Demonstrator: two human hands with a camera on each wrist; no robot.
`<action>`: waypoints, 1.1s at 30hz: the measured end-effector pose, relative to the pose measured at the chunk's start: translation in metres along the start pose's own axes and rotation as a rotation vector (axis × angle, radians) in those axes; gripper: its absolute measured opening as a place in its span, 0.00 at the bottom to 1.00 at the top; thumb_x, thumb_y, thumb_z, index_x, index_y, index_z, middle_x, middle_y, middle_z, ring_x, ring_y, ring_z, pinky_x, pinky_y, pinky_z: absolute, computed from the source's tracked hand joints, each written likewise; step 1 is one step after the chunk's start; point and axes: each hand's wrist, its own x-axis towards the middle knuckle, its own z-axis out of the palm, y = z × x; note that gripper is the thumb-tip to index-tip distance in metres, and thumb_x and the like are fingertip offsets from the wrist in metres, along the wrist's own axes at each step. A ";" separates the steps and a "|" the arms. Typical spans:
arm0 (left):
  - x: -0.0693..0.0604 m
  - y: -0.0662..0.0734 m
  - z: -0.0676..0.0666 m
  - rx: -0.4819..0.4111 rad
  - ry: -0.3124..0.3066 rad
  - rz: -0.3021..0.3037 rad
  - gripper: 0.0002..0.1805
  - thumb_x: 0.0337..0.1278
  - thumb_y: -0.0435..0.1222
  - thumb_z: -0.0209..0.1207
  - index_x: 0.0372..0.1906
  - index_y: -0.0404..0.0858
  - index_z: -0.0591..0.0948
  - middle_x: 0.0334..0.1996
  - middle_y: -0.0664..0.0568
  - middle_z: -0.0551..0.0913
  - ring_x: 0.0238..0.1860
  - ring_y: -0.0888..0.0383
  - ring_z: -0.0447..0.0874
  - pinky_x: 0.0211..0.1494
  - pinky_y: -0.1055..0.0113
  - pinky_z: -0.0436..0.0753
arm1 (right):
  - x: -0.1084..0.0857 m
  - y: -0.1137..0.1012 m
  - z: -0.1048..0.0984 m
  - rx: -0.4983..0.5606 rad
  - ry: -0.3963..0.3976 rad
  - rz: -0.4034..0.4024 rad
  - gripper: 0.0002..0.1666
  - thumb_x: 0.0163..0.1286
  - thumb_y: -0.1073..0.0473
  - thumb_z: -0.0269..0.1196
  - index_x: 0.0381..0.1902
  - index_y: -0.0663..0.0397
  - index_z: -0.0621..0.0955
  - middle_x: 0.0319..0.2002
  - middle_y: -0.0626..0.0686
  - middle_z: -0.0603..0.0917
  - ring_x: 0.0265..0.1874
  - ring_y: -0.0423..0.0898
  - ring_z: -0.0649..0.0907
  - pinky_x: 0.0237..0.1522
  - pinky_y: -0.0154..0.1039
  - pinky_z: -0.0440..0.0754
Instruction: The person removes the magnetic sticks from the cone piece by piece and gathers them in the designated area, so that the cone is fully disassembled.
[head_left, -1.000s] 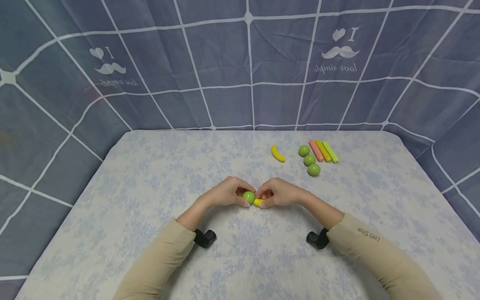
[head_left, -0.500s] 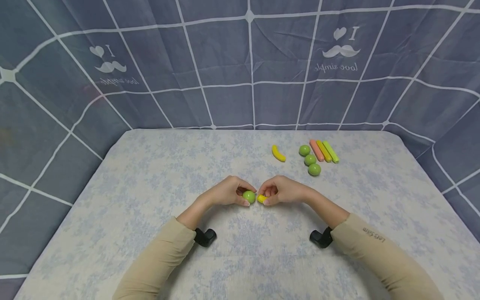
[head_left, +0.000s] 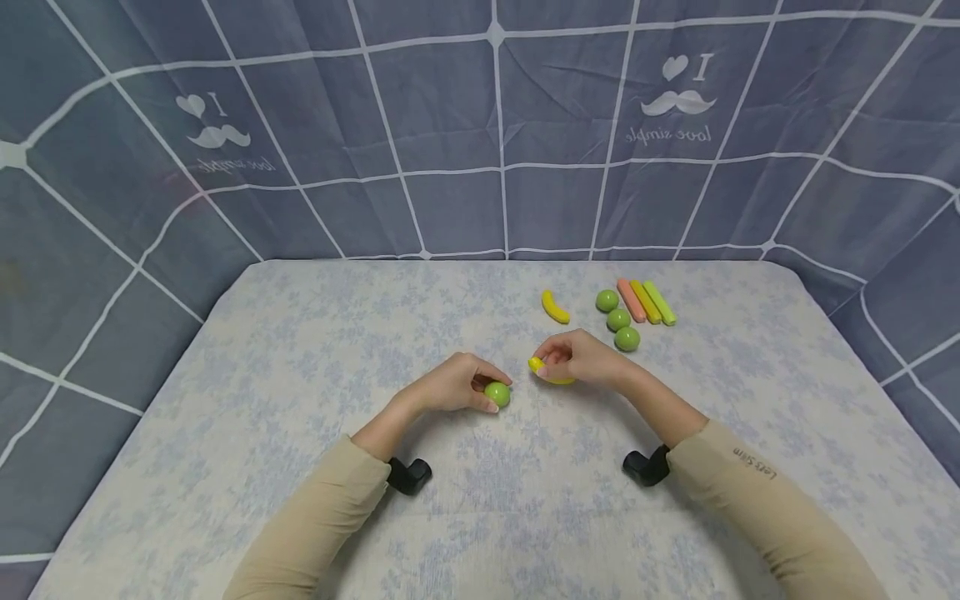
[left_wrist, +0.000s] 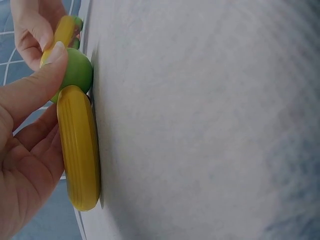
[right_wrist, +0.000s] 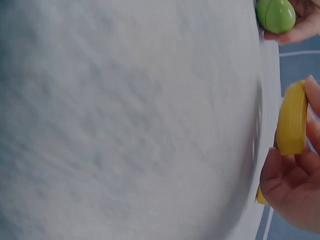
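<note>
At mid-table in the head view, my left hand [head_left: 459,385] pinches a glossy green round toy fruit [head_left: 497,394] between thumb and fingers, low at the tabletop. In the left wrist view, a yellow ridged stick [left_wrist: 80,150] lies against the green fruit beneath that palm; the hand hides it from the head view. My right hand [head_left: 588,360], farther right and back, grips a yellow toy banana [right_wrist: 292,120] between thumb and fingers. Only parts of this banana show past the fingers in the head view. A gap separates it from the green fruit.
Behind the right hand lie another yellow banana [head_left: 555,307] and several green round fruits, the nearest green fruit [head_left: 627,339] lowest. Beside them rest a pink stick [head_left: 632,300], a yellow stick [head_left: 646,302] and a lime stick [head_left: 660,302]. A grid-patterned curtain [head_left: 450,108] hangs behind the table.
My right hand has drawn the toy banana away from the green fruit, moving right and toward the back of the table. The left hand stays in place on the green fruit.
</note>
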 end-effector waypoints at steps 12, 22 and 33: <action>-0.001 0.001 0.000 0.010 -0.003 -0.012 0.21 0.47 0.27 0.66 0.51 0.31 0.80 0.48 0.44 0.82 0.46 0.57 0.80 0.46 0.73 0.78 | 0.018 0.010 -0.012 0.076 0.281 0.172 0.19 0.60 0.60 0.66 0.47 0.66 0.79 0.27 0.49 0.75 0.25 0.42 0.71 0.25 0.32 0.70; 0.000 0.000 -0.001 -0.003 -0.006 -0.010 0.21 0.48 0.27 0.66 0.52 0.31 0.80 0.49 0.44 0.81 0.47 0.56 0.80 0.46 0.73 0.78 | 0.036 0.011 -0.013 0.032 0.401 0.260 0.21 0.60 0.58 0.67 0.49 0.63 0.80 0.32 0.53 0.77 0.30 0.44 0.73 0.29 0.32 0.73; 0.000 0.000 -0.001 0.002 -0.008 -0.014 0.21 0.48 0.27 0.66 0.52 0.32 0.80 0.48 0.44 0.81 0.46 0.58 0.80 0.45 0.73 0.78 | 0.045 0.009 -0.010 -0.150 0.453 0.276 0.21 0.58 0.56 0.69 0.46 0.62 0.82 0.38 0.57 0.80 0.33 0.48 0.76 0.31 0.35 0.74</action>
